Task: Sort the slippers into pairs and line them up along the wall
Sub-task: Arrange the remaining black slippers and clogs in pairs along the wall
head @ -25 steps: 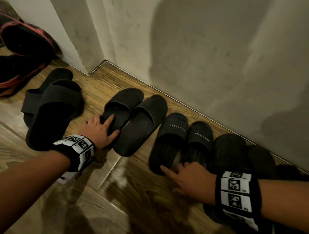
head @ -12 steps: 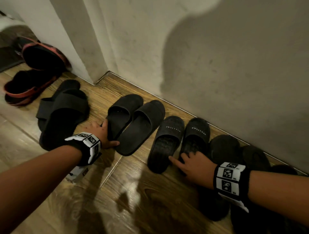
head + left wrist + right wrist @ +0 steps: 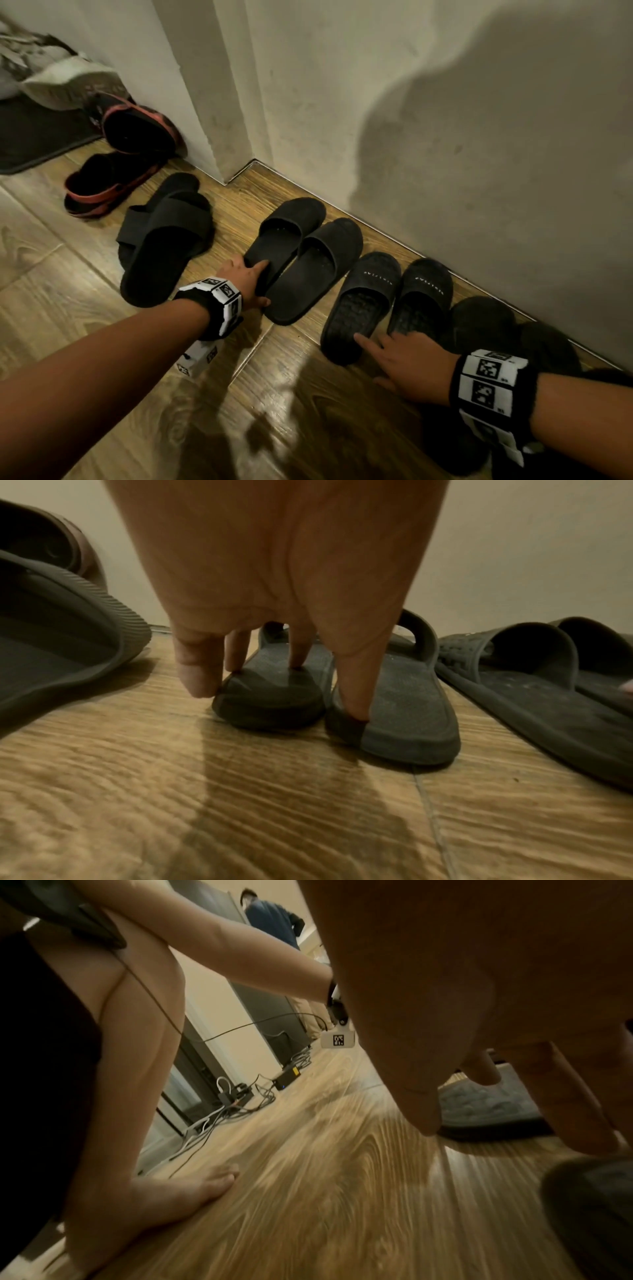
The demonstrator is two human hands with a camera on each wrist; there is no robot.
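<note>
Floor-level view, dim hallway, wood floor (image 3: 308, 411) w/ black slippers rowed toes-to-wall (image 3: 445, 137). Left hand (image 3: 245, 279) spread over heel of plain slide (image 3: 281, 236): fingertips on heel rim and footbed, thumb on its twin (image 3: 315, 270), prob. to nudge both square together. Right hand (image 3: 411, 363) flat, fingers straight, touching heels of lettered pair (image 3: 387, 301), likely pushing them in line. Neither hand clamped on anything. Fuzzy pair (image 3: 486, 322) far right by wall. Cross-strap pair (image 3: 164, 240) stacked, not yet lined up; red-trimmed sandals (image 3: 120, 164) further left, askew.
</note>
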